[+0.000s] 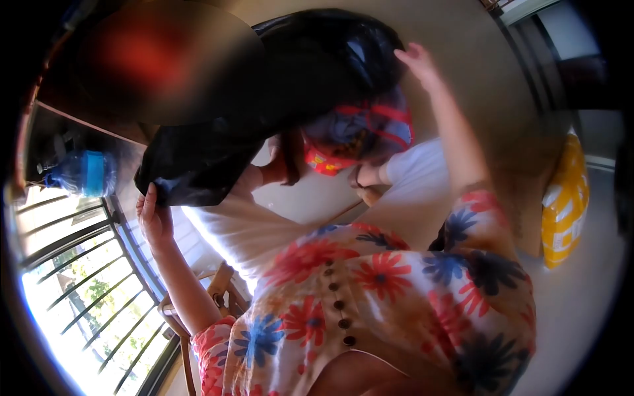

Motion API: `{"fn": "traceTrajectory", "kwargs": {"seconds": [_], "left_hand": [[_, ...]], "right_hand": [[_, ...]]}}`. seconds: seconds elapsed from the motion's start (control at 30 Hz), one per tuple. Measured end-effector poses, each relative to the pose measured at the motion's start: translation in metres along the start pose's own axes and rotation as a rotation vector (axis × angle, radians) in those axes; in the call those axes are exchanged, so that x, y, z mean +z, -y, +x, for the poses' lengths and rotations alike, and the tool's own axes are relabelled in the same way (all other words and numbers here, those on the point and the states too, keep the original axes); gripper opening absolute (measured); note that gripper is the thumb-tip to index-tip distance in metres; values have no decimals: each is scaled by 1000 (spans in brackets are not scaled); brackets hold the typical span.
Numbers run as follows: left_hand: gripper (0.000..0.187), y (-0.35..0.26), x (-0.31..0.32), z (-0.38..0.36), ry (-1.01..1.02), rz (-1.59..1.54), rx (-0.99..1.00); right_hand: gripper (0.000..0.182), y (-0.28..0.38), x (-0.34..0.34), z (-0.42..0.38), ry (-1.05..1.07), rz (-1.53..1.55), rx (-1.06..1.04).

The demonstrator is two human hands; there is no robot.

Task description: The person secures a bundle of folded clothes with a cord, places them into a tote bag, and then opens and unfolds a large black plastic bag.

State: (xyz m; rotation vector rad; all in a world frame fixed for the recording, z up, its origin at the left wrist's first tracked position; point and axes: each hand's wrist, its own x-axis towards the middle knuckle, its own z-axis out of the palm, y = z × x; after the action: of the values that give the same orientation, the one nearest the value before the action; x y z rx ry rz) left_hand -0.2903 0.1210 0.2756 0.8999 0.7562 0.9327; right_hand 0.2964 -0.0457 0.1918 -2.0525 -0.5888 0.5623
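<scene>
By the barred window, the left hand pinches a black bag's edge while the right hand holds its far side, fingers loose, spreading it wide

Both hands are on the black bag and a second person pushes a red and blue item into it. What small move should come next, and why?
Probably spread the black bag wider. The left hand pinches one edge and the right hand touches the far side, yet the red and blue item is only partly inside, still gripped by the other person's hand.
</scene>
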Motion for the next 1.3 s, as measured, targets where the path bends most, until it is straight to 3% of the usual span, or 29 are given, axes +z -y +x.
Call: {"fn": "traceTrajectory", "kwargs": {"seconds": [0.13,0.2,0.27,0.33,0.4,0.43,0.47,0.53,0.63,0.67,0.73,0.8,0.87,1.0,1.03,1.07,1.13,1.17,1.2,1.27,1.3], "left_hand": [[21,-9,7,5,1,38,20],[22,-13,12,5,-1,62,35],[22,-18,10,8,-15,69,51],[22,-23,-5,12,-44,60,58],[22,-33,-20,22,-154,114,67],[22,-43,-20,29,-197,117,62],[25,-50,-33,36,-290,157,27],[28,-54,-47,63,-197,119,70],[31,-79,-32,107,-127,-43,35],[32,-95,-22,117,-101,-94,-2],[34,-120,-18,142,-135,-77,71],[37,-144,-36,184,-178,-54,20],[36,-183,-12,181,-34,-17,74],[37,-231,-15,199,-8,39,38],[38,-236,-16,203,-52,79,132],[39,-238,9,185,-15,119,195],[40,-253,-12,190,34,155,116],[39,-251,-22,196,-153,190,175],[38,-255,-31,204,-270,284,238],[37,-259,-23,196,-492,746,474],[36,-260,-10,197,-606,1044,580]], "right_hand": [[72,8,22,27,37,55,-68],[71,1,34,44,153,-9,-96],[58,-14,51,62,68,-371,-146],[50,-6,47,61,235,-178,-49],[43,25,22,40,208,201,-22],[34,42,7,31,53,357,38],[32,48,-16,38,45,431,92],[33,66,-51,49,58,606,15],[23,132,-99,45,260,904,-192],[36,147,-112,54,185,914,-228],[22,199,-110,9,125,895,-404],[22,218,-111,0,126,869,-485],[22,241,-120,-2,176,868,-536],[23,262,-131,-2,214,835,-595],[24,265,-134,-2,234,831,-612],[24,271,-134,-16,287,831,-629],[25,280,-131,-39,429,803,-725],[24,274,-126,-32,294,818,-642],[22,261,-119,-7,103,672,-811],[19,276,-111,-20,263,837,-598],[19,286,-104,-37,300,832,-618]]}}
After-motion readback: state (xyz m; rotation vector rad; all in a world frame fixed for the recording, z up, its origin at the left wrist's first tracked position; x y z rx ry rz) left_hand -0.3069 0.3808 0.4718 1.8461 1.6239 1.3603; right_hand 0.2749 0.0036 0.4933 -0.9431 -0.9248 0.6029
